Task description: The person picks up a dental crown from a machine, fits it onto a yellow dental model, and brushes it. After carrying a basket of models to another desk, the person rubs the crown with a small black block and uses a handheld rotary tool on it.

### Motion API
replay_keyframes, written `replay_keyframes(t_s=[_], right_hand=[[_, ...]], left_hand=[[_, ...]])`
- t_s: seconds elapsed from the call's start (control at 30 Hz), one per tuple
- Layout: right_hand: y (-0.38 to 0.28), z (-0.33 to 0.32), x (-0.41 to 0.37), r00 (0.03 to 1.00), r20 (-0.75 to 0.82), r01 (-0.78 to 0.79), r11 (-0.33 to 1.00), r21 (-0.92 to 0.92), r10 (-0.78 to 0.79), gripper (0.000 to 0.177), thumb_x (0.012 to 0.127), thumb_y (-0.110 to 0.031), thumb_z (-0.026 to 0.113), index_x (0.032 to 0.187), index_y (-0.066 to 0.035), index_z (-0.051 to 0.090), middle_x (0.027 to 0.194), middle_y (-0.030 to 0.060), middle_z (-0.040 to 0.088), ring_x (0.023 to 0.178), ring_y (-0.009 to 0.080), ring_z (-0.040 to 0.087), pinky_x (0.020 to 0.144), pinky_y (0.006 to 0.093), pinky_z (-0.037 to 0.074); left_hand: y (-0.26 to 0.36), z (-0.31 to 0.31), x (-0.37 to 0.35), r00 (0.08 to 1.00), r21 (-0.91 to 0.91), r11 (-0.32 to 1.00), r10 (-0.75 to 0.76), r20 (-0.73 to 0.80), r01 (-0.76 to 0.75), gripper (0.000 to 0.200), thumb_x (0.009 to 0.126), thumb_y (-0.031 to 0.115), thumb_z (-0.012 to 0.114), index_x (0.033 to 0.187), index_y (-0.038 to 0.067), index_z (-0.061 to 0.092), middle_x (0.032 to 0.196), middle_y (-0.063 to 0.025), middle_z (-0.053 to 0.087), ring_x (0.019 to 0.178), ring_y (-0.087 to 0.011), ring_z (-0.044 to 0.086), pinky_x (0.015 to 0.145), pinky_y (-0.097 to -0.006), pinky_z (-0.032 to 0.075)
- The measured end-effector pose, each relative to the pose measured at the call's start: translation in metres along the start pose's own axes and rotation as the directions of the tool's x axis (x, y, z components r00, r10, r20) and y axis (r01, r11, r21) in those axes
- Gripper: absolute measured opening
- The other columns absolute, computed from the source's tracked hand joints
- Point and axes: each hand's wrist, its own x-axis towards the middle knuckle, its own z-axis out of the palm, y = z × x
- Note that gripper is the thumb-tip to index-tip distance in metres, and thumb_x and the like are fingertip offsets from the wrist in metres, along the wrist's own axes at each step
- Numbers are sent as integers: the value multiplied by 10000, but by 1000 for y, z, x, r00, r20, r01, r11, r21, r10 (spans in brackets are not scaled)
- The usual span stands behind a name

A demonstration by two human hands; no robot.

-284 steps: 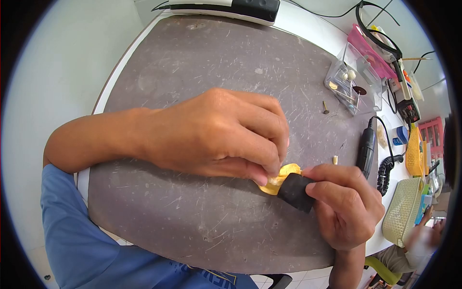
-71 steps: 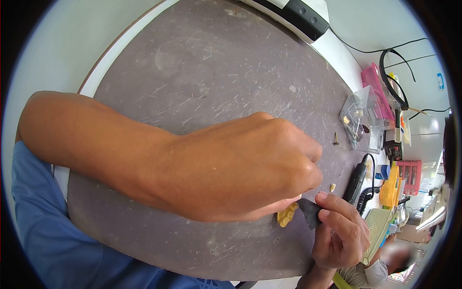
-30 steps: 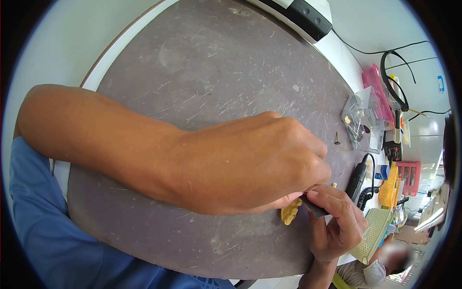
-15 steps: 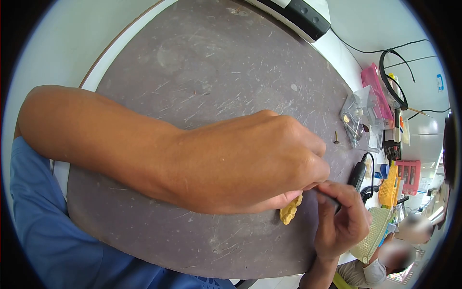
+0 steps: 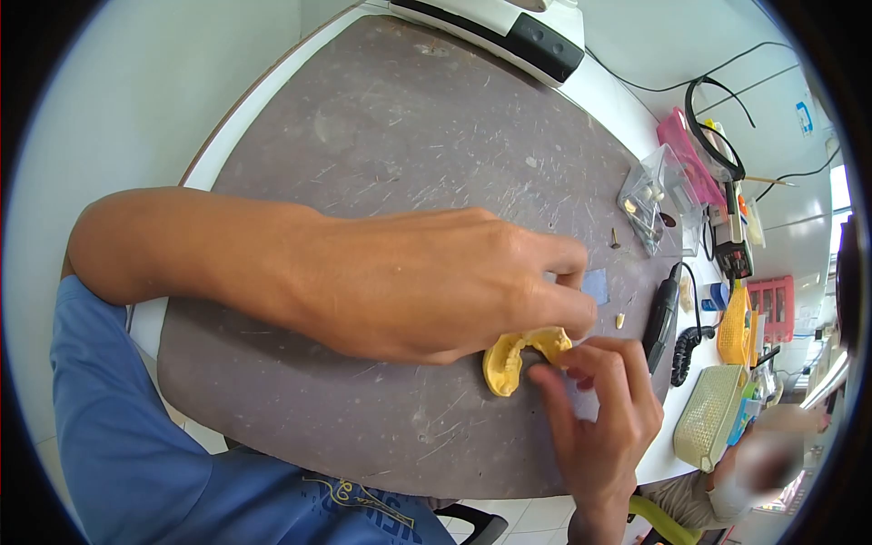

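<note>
Left hand (image 5: 454, 282) pinches the yellow arch-shaped cast (image 5: 509, 359) and holds it down on the grey mat (image 5: 409, 118). Right hand (image 5: 604, 427) has its fingertips at the cast's right end; can't tell whether they grip it. Hand-finishing looks mid-way, and the surface is too small to judge. A blue-grey abrasive square (image 5: 595, 285) lies just beside the left hand. The rotary handpiece (image 5: 658, 313) sits idle to the right, near a loose bit (image 5: 619, 320) and a clear bit box (image 5: 649, 195). Nothing blocks the cast.
</note>
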Motion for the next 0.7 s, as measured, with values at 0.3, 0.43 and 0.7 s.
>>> replay_keyframes(t_s=[0.3, 0.43, 0.7], right_hand=[[-8, -2, -10, 995, -95, 33, 998, 59, -27, 362, 704, -133, 872, 994, -19, 689, 956, 101, 673, 796, 260, 662, 664, 347, 536], [-4, 10, -15, 996, -77, 48, 996, 76, -43, 369, 683, -124, 883, 984, -18, 697, 956, 103, 684, 805, 237, 673, 670, 331, 540], [2, 12, -16, 989, -140, 75, 988, 136, -56, 323, 697, -94, 861, 981, -25, 723, 993, 88, 708, 817, 226, 680, 689, 321, 545]], left_hand=[[-10, 15, 3, 970, 227, 948, 239, -45, -223, 138, 827, 103, 684, 955, 54, 670, 1149, -94, 577, 1040, -244, 586, 793, -345, 541], [-10, 13, 5, 964, 278, 929, 263, -31, -244, 116, 809, 133, 677, 903, 64, 682, 1128, -86, 590, 1038, -248, 583, 824, -359, 522], [-13, 8, 12, 865, 426, 777, 500, 30, -464, 185, 741, 123, 699, 907, 43, 698, 1025, -97, 633, 1012, -263, 627, 773, -353, 551]])
